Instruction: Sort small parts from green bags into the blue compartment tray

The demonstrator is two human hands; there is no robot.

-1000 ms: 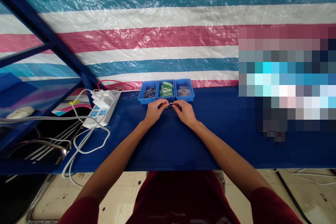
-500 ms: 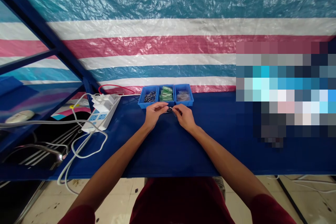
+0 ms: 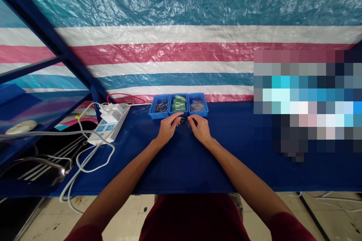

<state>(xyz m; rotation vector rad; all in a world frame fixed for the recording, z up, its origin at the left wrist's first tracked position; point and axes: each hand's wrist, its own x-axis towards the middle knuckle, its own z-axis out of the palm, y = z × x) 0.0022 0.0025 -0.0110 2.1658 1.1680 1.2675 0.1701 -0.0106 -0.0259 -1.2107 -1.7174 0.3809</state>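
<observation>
Close together over the blue table, just in front of three small bins, are both my hands. My left hand is closed, its thumb and fingers pinching several thin black-and-silver pieces whose kind is too small to tell. My right hand is also closed in a pinch at the other end of these pieces; a faint clear edge shows below its fingertips, but what it grips is mostly hidden. Similar black-and-silver pieces fill the left bin. Green-and-clear packets lie in the middle bin, clear plastic packets in the right bin.
A white power strip with plugged-in adapters stands on the left of the table, its white cables looping over the front edge. A blue metal frame rises at the left. Striped plastic sheeting hangs behind. A pixelated area covers the right side.
The view has tilted up slightly, so the table sits lower. My hands stay at the bins, fingers shifting on the thin pieces; the gap between my fingertips is a little wider.
</observation>
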